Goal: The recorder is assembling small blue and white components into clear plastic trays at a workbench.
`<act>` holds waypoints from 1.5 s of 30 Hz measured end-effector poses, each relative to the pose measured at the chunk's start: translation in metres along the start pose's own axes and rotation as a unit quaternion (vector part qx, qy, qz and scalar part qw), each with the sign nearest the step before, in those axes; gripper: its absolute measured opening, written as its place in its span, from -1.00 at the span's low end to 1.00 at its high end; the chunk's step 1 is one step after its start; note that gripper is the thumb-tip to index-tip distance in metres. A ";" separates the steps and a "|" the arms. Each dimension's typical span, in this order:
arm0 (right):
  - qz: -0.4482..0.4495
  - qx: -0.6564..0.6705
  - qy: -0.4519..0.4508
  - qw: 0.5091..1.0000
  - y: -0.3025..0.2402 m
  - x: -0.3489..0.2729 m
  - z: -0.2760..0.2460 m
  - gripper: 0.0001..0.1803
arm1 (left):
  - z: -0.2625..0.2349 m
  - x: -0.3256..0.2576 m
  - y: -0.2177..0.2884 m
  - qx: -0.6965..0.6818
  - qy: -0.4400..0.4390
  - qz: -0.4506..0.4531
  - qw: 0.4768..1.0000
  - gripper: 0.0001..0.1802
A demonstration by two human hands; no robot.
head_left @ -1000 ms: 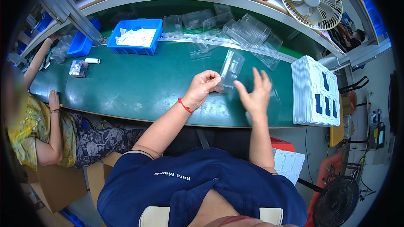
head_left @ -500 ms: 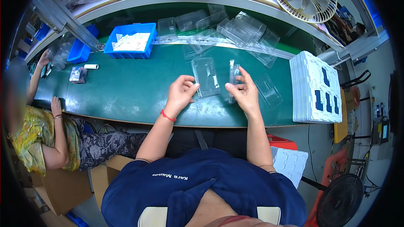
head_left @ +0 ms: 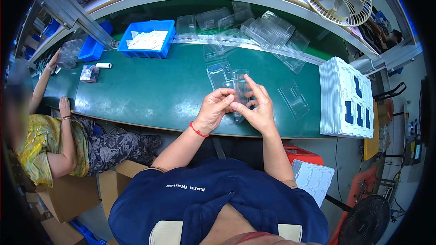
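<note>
Both hands met near the worktop's point(head_left: 150, 90) front edge: the left hand point(head_left: 214, 109) and right hand point(head_left: 255, 108) pinched a clear plastic tray point(head_left: 239, 88). A blue bin point(head_left: 146, 38) sat toward the back-left; a white stack point(head_left: 345, 97) lay at the right end.

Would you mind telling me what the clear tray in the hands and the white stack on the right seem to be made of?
The clear tray looks like thin moulded plastic: glossy, and the green table shows through it. The white stack seems to be matte moulded plastic or pulp trays, opaque with dark blue cut-outs; which one is unclear.
</note>
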State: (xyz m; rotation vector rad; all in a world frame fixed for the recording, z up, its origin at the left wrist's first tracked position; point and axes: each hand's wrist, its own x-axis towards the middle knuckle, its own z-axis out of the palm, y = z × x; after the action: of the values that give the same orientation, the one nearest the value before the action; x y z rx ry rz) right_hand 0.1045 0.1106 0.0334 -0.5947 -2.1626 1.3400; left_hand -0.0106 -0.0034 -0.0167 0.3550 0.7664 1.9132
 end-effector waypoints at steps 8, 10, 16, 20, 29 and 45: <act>-0.054 -0.121 0.024 0.991 0.000 0.006 -0.008 -0.17 | 0.013 0.000 0.002 0.153 0.067 0.010 0.986 -0.81; -0.108 -0.169 0.034 0.979 0.000 0.005 -0.003 -0.21 | 0.002 -0.003 0.005 0.283 0.025 0.043 0.958 -0.84; -0.096 -0.154 0.002 0.983 -0.007 0.000 -0.011 -0.20 | 0.010 -0.006 -0.002 0.323 -0.035 0.005 0.946 -0.93; 0.028 -0.030 0.023 0.999 0.022 -0.007 -0.018 -0.23 | 0.014 -0.003 -0.018 0.465 -0.068 0.205 0.858 -0.85; 0.032 -0.292 0.075 0.953 0.057 -0.001 -0.057 -0.37 | 0.030 0.011 -0.005 0.314 0.025 -0.099 0.944 -0.83; -0.149 -0.322 -0.069 0.932 -0.004 0.030 0.063 -0.62 | -0.034 -0.025 0.048 0.600 0.238 0.299 0.703 -0.76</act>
State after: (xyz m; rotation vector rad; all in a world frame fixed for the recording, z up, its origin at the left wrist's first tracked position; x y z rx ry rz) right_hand 0.0407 0.0846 0.0197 -0.3820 -2.6821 0.5071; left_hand -0.0519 -0.0521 -0.0090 1.0047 2.5069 1.7857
